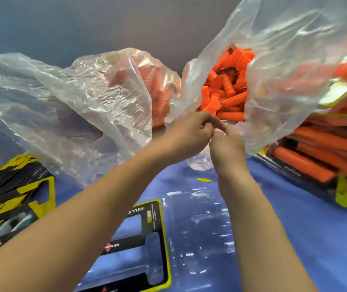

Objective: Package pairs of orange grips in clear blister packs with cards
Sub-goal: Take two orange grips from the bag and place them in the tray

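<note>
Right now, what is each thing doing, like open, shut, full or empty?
big bag: mouth open, full of orange grips.
second bag: crumpled, grips inside.
left hand: pinches the big bag's edge.
right hand: pinches it too.
blister pack: lying flat, empty.
card: lying flat.
finished packs: stacked, filled.
spare cards: piled.

A grey wall (84, 24) stands behind the blue-covered table (307, 239).

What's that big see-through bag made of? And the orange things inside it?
The bag looks like thin, soft plastic film: see-through, glossy, full of wrinkles and shiny creases. The orange grips inside look like matte rubber or soft plastic, judging by their dull, even colour; the picture can't settle which.
</note>
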